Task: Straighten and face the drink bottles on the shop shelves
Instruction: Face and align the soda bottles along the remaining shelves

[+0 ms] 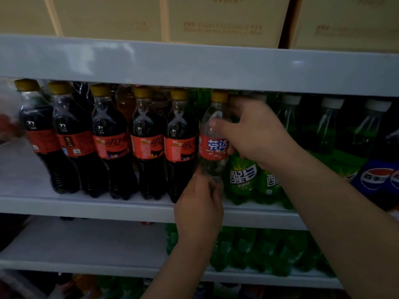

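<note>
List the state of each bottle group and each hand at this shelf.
clear bottle, capped, upright, label forward, held by both hands
left hand, grips the clear bottle's base
right hand, grips its shoulder
cola bottles, capped, upright in a row, labels turned unevenly
green bottles, upright, labels forward
blue-label bottles, upright, partly out of frame

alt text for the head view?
The right hand grips a clear, red-labelled bottle at its shoulder on a shop shelf; the left hand holds its base. Dark cola bottles stand left of it, green bottles right.
</note>
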